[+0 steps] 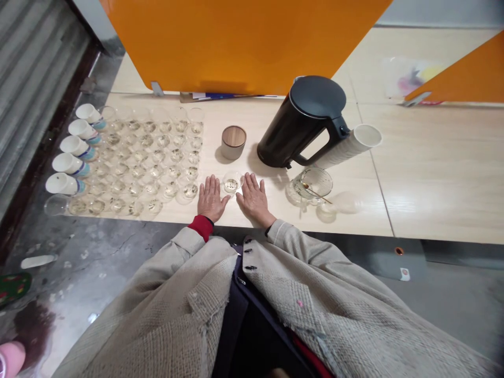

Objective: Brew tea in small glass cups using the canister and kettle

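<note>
My left hand (211, 200) lies flat on the pale table with its fingers stretched out. Opposite it, my right hand (254, 199) rests palm down, fingers spread. Between the two stands a clear plastic cup (232, 182) with small dark bits at its bottom; whether the fingertips touch it I cannot tell. Just beyond is a small round jar (233, 143) with a wooden lid. To the right of my hands, a ribbed glass bowl (317, 184) has a thin gold spoon (318, 195) in it. Neither hand holds anything.
Rows of clear cups (157, 156) with dark bits cover the table's left part, edged by several white paper cups (71, 164). A black kettle (293, 126) and a stack of white cups (346, 147) stand right. An orange divider (244, 47) rises behind. One clear cup (326, 211) sits near the front edge.
</note>
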The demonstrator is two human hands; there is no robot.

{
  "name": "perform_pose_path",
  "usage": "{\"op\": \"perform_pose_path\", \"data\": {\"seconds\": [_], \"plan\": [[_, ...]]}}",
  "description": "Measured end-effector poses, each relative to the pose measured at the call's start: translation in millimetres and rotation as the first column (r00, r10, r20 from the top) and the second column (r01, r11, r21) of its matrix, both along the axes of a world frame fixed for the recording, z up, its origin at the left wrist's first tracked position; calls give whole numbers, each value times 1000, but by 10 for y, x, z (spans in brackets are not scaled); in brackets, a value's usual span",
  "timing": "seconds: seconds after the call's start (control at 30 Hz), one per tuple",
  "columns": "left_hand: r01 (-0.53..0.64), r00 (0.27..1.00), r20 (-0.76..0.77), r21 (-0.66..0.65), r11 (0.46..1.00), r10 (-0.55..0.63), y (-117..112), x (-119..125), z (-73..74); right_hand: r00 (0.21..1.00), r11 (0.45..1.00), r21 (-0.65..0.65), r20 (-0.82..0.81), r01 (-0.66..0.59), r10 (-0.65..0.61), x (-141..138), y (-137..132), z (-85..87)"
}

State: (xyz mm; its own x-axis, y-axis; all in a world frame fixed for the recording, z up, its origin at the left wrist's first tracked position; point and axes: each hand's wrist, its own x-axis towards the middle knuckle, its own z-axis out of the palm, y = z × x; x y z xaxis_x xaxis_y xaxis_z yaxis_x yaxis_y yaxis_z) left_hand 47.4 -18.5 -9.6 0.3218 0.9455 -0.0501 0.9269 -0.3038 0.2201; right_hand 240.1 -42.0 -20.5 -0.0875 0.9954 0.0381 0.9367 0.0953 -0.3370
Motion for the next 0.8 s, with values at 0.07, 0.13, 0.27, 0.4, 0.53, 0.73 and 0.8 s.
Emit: {"op": "perform_pose_path", "data": {"seconds": [0.07,0.13,0.27,0.4,0.53,0.73,0.8], "plan": [[2,1000,3,-4,1000,-2,4,-2,4,1000,1000,4,-5,3,-3,1,-1,-1],[2,1000,2,-8,1000,-2,8,-2,10,1000,1000,3,-8,4,-4,0,-1,2],[-6,1000,-5,-13,1000,6,15,7,28,1000,1000,-9,-6,-1,1,-7,2,29],[-8,1000,-2,-18,1000,8,16,15,41,1000,999,-35,1,6,-6,-19,14,71],[-12,1000,-7,-12,1000,12,22,13,50,1000,998,-64,6,14,-13,-30,34,101],[-11,1000,-11,-12,1000,11,30,10,56,1000,999,-47,3,12,-12,-26,39,78],[-10,1000,-9,-14,1000,10,25,13,60,1000,999,-34,-2,8,-8,-19,32,63]]}}
